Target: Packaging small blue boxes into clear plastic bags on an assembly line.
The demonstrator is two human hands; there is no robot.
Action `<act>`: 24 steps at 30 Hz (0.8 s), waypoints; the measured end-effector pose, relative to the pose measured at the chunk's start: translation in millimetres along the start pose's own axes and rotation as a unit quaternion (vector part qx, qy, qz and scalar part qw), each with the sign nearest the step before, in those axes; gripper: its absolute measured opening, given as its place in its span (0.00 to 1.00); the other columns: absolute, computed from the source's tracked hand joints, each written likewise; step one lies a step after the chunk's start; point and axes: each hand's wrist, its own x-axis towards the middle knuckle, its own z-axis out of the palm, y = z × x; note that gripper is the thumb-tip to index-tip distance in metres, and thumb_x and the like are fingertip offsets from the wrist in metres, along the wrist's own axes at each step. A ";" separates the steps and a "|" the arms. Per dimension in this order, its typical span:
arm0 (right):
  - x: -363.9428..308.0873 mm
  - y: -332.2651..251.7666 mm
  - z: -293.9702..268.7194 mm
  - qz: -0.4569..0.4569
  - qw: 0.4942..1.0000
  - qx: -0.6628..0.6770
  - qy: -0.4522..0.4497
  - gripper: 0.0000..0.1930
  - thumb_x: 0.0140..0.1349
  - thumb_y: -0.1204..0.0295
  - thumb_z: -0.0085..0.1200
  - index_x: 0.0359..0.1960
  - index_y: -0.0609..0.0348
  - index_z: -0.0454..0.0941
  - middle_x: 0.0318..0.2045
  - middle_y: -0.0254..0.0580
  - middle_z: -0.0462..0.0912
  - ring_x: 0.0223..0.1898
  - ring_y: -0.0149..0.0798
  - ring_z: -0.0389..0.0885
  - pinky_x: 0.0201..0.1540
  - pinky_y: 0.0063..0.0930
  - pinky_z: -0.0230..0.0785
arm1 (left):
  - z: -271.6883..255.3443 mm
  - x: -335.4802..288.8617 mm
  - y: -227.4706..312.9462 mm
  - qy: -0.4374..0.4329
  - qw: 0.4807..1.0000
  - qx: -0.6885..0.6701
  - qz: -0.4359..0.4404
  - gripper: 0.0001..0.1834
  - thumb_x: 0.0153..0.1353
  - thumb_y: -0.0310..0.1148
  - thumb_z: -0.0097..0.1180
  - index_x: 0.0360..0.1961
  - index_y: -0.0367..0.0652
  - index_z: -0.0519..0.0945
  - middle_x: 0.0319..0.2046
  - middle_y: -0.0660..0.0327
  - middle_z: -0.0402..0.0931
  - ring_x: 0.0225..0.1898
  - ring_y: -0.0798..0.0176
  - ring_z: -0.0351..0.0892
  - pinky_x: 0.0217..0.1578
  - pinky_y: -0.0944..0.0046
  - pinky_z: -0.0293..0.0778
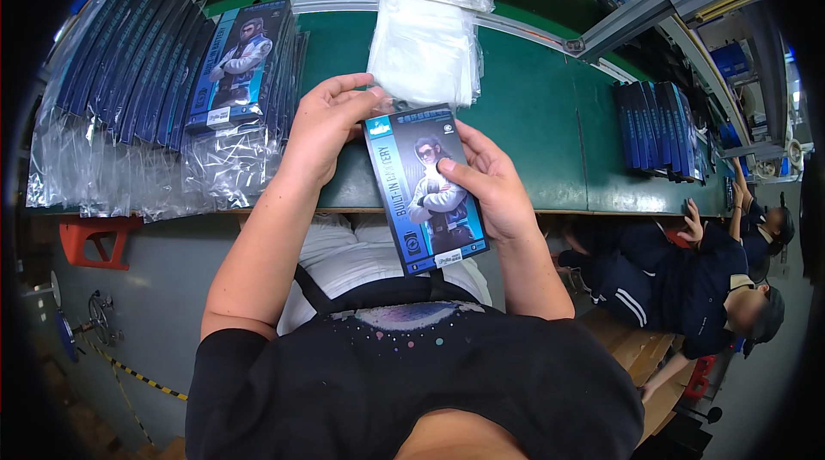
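My right hand (491, 189) grips a blue-and-black printed box (436, 224) by its right side, the thumb across its front. The box is flat and tilted, with a picture of a figure in a light jacket, and I hold it in front of my lap at the bench edge. My left hand (331, 121) is by the box's upper left corner, thumb and forefinger pinched at a bit of clear plastic that looks like a bag edge. Just beyond lies a stack of clear plastic bags (423, 52); its near end meets the box's top.
Rows of similar boxes in clear bags (137, 56) stand at the left, one bagged box (241, 65) facing up. More boxes (657, 129) stand at the right of the green bench (541, 116). Co-workers (687, 280) are at the right. A red stool (99, 241) stands below left.
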 end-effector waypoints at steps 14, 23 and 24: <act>1.3 1.0 4.3 -0.033 0.999 0.023 0.018 0.34 0.58 0.79 0.54 0.65 0.72 0.52 0.58 0.54 0.67 0.58 0.39 0.68 0.59 0.30 0.63 | -4.3 5.3 -13.0 0.028 0.993 0.032 0.107 0.18 0.59 0.29 0.59 0.48 0.30 0.75 0.29 0.62 0.79 0.31 0.73 0.77 0.37 0.73 0.74; 0.9 2.3 5.5 -0.046 0.998 0.009 0.032 0.33 0.59 0.80 0.52 0.65 0.72 0.51 0.57 0.54 0.67 0.56 0.38 0.70 0.56 0.29 0.65 | -6.7 0.9 -9.3 0.020 0.997 0.012 0.080 0.17 0.60 0.27 0.57 0.49 0.30 0.74 0.31 0.60 0.80 0.34 0.71 0.79 0.38 0.71 0.75; 1.7 3.7 4.9 -0.059 0.998 -0.009 0.033 0.33 0.59 0.81 0.52 0.65 0.72 0.51 0.57 0.54 0.68 0.56 0.37 0.71 0.56 0.28 0.66 | -6.0 -0.1 -8.7 0.017 0.997 0.014 0.081 0.18 0.60 0.27 0.57 0.49 0.30 0.74 0.31 0.59 0.80 0.34 0.71 0.79 0.38 0.71 0.75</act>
